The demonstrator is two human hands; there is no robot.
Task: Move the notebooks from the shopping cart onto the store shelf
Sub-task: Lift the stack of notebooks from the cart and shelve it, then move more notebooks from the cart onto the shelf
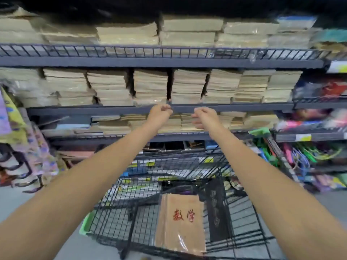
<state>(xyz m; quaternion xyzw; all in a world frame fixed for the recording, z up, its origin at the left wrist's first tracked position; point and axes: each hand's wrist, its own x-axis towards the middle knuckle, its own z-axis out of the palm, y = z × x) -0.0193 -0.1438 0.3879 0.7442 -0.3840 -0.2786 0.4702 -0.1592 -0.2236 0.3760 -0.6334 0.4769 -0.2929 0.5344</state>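
A brown kraft notebook (180, 222) with red characters, in clear wrap, lies in the black wire shopping cart (112, 209) below me. Both my arms reach out over the cart toward the dark grey store shelf (244, 107). My left hand (161, 112) is at the front edge of the middle shelf board with its fingers curled, and I see nothing in it. My right hand (202, 117), also curled and holding nothing visible, hovers just in front of low stacks of kraft notebooks (174, 122) on the shelf below. Taller notebook stacks (150, 87) fill the shelf above.
A dark flat case (216, 212) lies beside the notebook in the cart. Patterned bags (28, 147) hang at the left. Coloured stationery (309, 152) crowds the shelves at the right. A green tray edge (85, 224) shows under the cart on the grey floor.
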